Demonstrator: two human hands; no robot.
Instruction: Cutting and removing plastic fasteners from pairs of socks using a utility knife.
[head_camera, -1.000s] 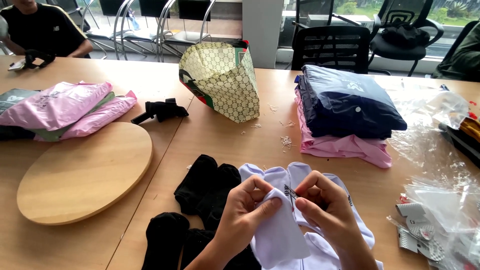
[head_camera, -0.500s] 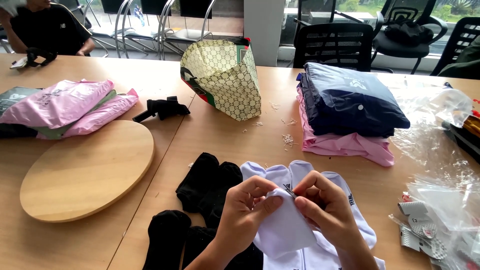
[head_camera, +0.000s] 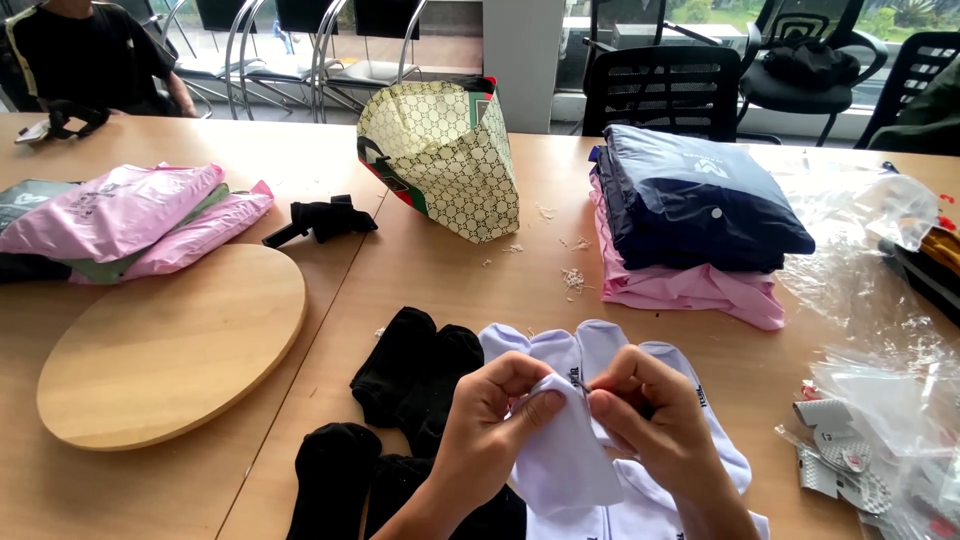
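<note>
My left hand (head_camera: 490, 425) and my right hand (head_camera: 655, 420) both pinch the top edge of a white sock (head_camera: 562, 450), held up just above the table near its front edge. Between my fingertips is a small dark thing on the sock's edge, too small to make out. Under it lie more white socks (head_camera: 600, 345) spread out flat. Several black socks (head_camera: 410, 375) lie to the left of them, right beside my left wrist.
A round wooden board (head_camera: 170, 345) lies at left, pink mailer bags (head_camera: 130, 215) behind it. A patterned paper bag (head_camera: 445, 160) stands mid-table. Folded navy and pink garments (head_camera: 700, 215) are stacked at right, crumpled clear plastic (head_camera: 880, 360) beyond. A person in black sits far left.
My fingers have shifted slightly on the sock's edge and the sock has folded narrower. The person at far left has moved a little. Nothing else has changed.
</note>
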